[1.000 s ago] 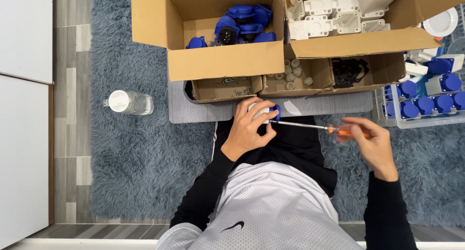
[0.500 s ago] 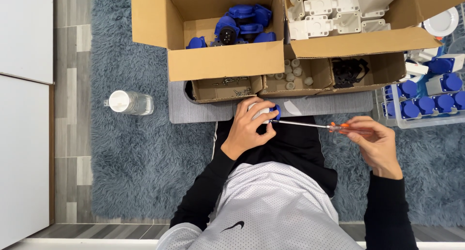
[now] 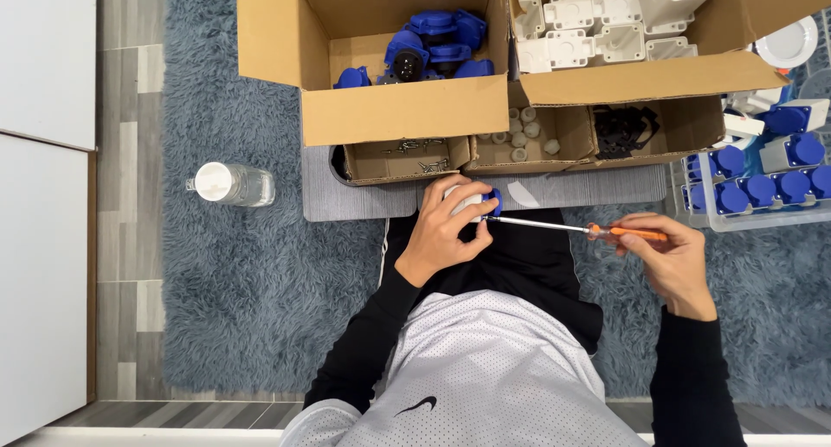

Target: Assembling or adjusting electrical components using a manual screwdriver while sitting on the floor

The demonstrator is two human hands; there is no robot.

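Observation:
My left hand [image 3: 446, 229] is wrapped around a small white and blue socket part [image 3: 474, 200], held over my lap just in front of the grey mat [image 3: 363, 198]. My right hand [image 3: 665, 255] grips the orange handle of a screwdriver [image 3: 578, 228]. Its thin metal shaft runs left and the tip touches the socket part at my left fingers. Most of the part is hidden by those fingers.
Two open cardboard boxes stand ahead: one with blue socket parts [image 3: 433, 40], one with white housings [image 3: 597, 23]. Low trays in front hold screws [image 3: 407, 160], pale caps [image 3: 519, 135] and black pieces [image 3: 625, 128]. A clear tray of assembled blue sockets [image 3: 762, 192] sits right; a water bottle [image 3: 229, 184] lies left.
The screwdriver has tilted slightly and my right hand has shifted a little on its handle. My left hand and the part stay where they were.

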